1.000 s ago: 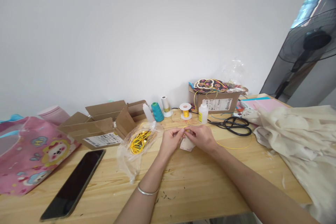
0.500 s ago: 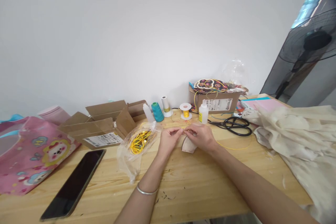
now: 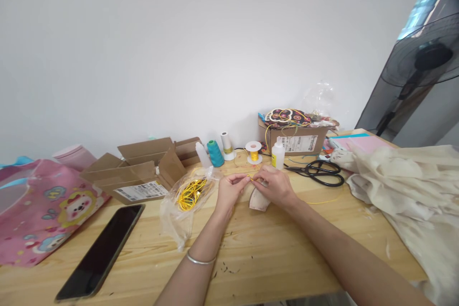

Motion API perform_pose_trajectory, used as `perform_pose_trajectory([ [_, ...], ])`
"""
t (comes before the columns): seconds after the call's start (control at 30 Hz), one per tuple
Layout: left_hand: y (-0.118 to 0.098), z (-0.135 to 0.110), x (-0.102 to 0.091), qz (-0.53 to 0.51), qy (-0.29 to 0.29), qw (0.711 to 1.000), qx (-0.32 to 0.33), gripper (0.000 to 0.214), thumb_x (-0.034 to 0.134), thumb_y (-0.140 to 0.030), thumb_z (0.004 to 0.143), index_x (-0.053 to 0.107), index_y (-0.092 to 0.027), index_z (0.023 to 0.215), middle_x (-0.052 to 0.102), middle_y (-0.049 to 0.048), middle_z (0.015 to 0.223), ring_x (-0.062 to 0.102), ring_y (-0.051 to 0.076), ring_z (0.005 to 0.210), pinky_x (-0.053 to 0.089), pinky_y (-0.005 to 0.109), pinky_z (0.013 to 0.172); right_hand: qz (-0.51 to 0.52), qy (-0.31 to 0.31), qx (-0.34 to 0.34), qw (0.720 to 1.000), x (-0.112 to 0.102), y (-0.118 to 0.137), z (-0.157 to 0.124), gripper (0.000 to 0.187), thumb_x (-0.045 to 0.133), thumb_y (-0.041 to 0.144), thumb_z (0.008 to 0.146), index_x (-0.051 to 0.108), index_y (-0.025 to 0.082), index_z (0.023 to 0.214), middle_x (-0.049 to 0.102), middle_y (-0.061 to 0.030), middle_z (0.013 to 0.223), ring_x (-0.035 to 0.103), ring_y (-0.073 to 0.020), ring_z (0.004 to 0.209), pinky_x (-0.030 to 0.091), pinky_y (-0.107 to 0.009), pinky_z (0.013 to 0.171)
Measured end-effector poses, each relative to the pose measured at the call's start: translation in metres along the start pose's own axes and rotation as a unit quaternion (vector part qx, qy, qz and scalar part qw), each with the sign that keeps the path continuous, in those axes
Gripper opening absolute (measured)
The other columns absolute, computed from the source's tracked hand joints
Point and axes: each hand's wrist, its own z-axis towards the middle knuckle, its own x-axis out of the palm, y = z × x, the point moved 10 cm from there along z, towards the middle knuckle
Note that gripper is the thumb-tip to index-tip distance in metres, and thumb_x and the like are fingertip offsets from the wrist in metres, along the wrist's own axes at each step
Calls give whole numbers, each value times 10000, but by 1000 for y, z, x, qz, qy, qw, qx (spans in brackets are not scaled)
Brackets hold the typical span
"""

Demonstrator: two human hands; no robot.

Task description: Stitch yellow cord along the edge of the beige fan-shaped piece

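Left hand (image 3: 229,192) and right hand (image 3: 275,186), fingertips pinched narrowly on the cord (image 3: 250,178), which spans the small gap between them. Fabric piece (image 3: 257,201) sits just beneath the right hand, over the table (image 3: 272,248).

Plain white wall (image 3: 179,48); pale wooden table (image 3: 272,258); seemingly a fan (image 3: 419,64) at right.
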Motion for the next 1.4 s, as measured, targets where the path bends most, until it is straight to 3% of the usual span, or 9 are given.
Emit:
perform_pose_trajectory([
  [0.23,5,1,0,-51,11,998,-15,265,700,-284,511,637,-112,703,490,-45,445,304,12,385,208,156,387,7,4,19,1000,0,-2,0,160,523,333,728,635,220,747,563,-16,689,499,-111,643,321,-209,543],
  [0.47,5,3,1,-36,19,999,-5,258,698,-281,514,637,-123,708,518,-37,458,315,13,371,214,153,376,114,37,60,991,12,-15,0,213,471,315,755,660,217,769,563,-10,628,478,-102,570,330,-212,518],
  [0.63,4,5,1,9,11,1000,10,295,704,-295,492,639,-118,719,599,6,557,333,17,353,229,158,347,184,52,127,973,21,-27,-1,183,518,286,679,638,164,615,536,0,556,439,-88,505,324,-205,474],
  [0.73,1,5,4,26,20,999,24,282,695,-291,504,640,-117,719,607,12,555,356,24,357,244,154,344,262,57,176,947,27,-32,-4,135,524,243,631,600,139,593,554,-3,574,454,-89,519,346,-199,483],
  [0.87,-3,4,7,28,33,998,42,260,696,-263,509,640,-126,723,632,30,603,493,77,473,352,170,419,331,72,226,913,32,-34,-6,106,516,223,598,563,130,583,538,6,550,441,-86,502,350,-203,480],
  [1.03,-5,3,11,28,53,997,48,248,701,-249,502,645,-135,715,647,34,637,555,115,568,427,214,540,341,33,205,917,16,-29,-1,80,507,190,583,560,140,549,512,11,546,441,-97,544,352,-217,525],
  [1.17,-7,2,13,36,61,996,60,224,692,-256,516,652,-131,698,652,43,648,561,123,588,440,236,593,358,35,219,907,17,-33,-2,80,515,203,562,545,141,522,494,12,552,426,-94,539,340,-220,519],
  [1.3,-7,5,8,52,47,995,69,206,687,-250,522,654,-131,688,653,48,665,556,122,592,438,237,595,438,101,234,862,26,-30,-4,131,512,259,576,491,146,512,395,38,485,319,-64,449,260,-203,432],
  [1.4,-6,9,0,54,25,995,77,203,688,-248,518,652,-132,680,648,41,654,548,115,587,430,229,583,515,92,223,823,9,-27,0,147,498,296,604,466,159,560,369,30,525,256,-60,441,216,-202,404],
])
